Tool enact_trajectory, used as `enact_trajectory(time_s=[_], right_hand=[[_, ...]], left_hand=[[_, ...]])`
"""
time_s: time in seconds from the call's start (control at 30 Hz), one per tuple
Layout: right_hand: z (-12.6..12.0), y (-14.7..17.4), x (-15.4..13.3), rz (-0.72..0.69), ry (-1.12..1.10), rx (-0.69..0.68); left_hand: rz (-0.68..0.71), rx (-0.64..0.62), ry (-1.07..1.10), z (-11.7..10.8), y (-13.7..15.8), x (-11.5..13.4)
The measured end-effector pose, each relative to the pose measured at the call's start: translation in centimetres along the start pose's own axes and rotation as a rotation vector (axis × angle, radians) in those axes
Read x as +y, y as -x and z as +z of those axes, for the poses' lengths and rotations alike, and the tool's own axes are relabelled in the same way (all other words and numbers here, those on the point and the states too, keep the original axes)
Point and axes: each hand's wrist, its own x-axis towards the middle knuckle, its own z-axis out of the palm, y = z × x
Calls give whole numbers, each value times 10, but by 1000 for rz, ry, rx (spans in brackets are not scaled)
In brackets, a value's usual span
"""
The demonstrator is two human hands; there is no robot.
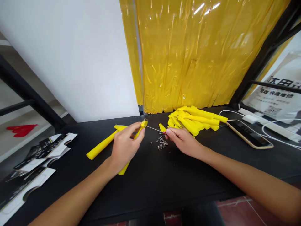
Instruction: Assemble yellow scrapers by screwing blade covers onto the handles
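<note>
Black table (178, 179) with yellow pieces (194, 118), tiny hardware (163, 143), phone (250, 133).

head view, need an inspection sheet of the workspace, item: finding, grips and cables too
Surface: black tabletop
Job's things: yellow piece in hand, thin-shafted tool, loose small metal parts, yellow pile, another yellow piece lying left
Clutter: phone at right, black-and-white printed cards at left
Grips: left hand holds the yellow piece upright at a tilt; right hand holds the tool, shaft reaching toward that piece's top
Cables: white, around the power strip and phone
Surroundings: yellow strip curtain and white panel behind
</note>
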Motion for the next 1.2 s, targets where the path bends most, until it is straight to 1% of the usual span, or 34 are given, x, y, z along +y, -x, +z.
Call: enact_trajectory(time_s=[0.1, 0.2, 0.33, 0.4, 0.53, 0.6, 0.77, 0.9, 0.97, 1.03, 1.1, 1.2], right_hand=[[1, -1, 2, 42, -27, -5], [1, -1, 3, 87, -46, 45], [0, -1, 2, 11, -27, 41], [0, -1, 1, 11, -13, 32], [2, 1, -2, 90, -2, 67], [3, 2, -4, 109, -15, 84], [0, 0, -4, 14, 2, 67], [1, 0, -3, 66, 45, 133], [3, 2, -4, 87, 48, 153], [3, 3, -5, 65, 59, 139], [3, 4, -5, 28, 122, 121], [1, 3, -5, 11, 237, 116]], left_hand=[[35, -20, -11, 0, 0, -1], [35, -27, -33, -1, 0, -2], [41, -32, -18, -1, 0, -3], [57, -38, -18, -1, 0, -3], [66, -41, -33, 0, 0, -4], [55, -33, -40, -1, -1, -4], [76, -33, -57, -1, 0, -4], [104, -38, -64, -1, 1, -3], [90, -36, -61, -1, 1, -3], [69, -33, -59, -2, 0, -3], [50, -37, -60, -1, -1, -4], [8, -52, -50, 0, -1, -6]])
